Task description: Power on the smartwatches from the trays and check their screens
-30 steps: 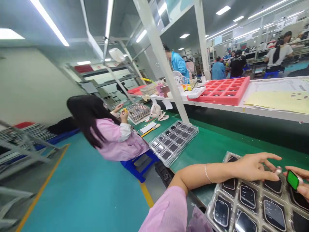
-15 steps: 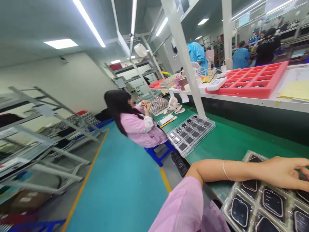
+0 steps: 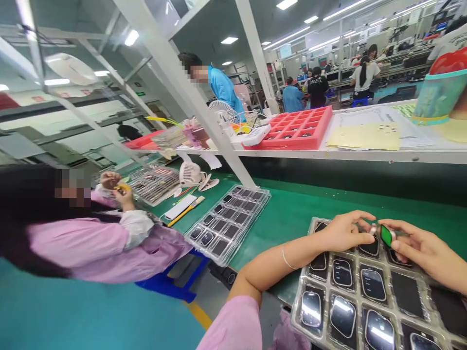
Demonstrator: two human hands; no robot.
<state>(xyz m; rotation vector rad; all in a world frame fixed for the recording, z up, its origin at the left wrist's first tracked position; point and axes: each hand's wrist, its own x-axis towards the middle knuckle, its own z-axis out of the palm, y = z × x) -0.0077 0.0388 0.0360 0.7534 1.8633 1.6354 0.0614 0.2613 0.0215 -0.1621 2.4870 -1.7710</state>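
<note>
A clear plastic tray [image 3: 297, 304] at the lower right holds several dark square watch faces in its compartments. Over its back part, my left hand [image 3: 346, 231] pinches a small pale piece [image 3: 372, 228] between thumb and fingers. Just to the right, my right hand [image 3: 419, 245] holds a watch [image 3: 386, 236] with a lit green screen, its thumb below and fingers above. The two hands are close together but apart.
A second tray [image 3: 228, 218] of watch faces lies farther left on the green table [image 3: 288, 209]. Beyond it are a brush [image 3: 186, 211] and a white fan [image 3: 190, 174]. A person [image 3: 91, 243] in pink sits at the left. A shelf [image 3: 350, 154] with a red divided tray [image 3: 299, 129] runs behind.
The view has swung to the right. My right hand with the green-screened watch has come into view, and my left hand is now beside it, pinching a small piece.
</note>
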